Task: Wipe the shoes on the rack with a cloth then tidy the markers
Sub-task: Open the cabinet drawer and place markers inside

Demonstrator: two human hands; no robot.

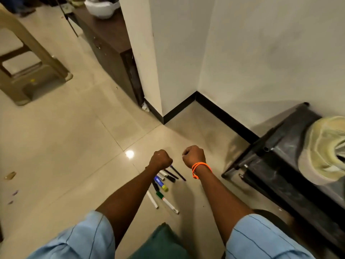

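Glossy beige tile floor (78, 139), white wall corner with black skirting; dark cabinet and tan plastic stool (28, 71) at back left. Black shoe rack (276, 165) at right against wall, one pale yellowish shoe (324, 148) on its top; no cloth visible anywhere. Left hand (161, 159) and right hand (193, 155) both curled into fists above the floor, holding nothing that I can see; orange cord on right wrist. Markers (164, 186) lie loose on the tiles just below and between the wrists, near the rack's foot.

Risks, judged: cloth not in view, so the wipe step may be skipped or done bare-handed; round barrels on slick tile would roll away if nudged by a fist or knee, possibly under the rack; grabbing the whole pile at once could drop some.

Marker look: scattered fan, roughly ten pieces; thin black pens at top, blue-capped, yellow-capped and green-capped markers mid-pile, two white barrels lowest; several overlap, some partly hidden by the left forearm.
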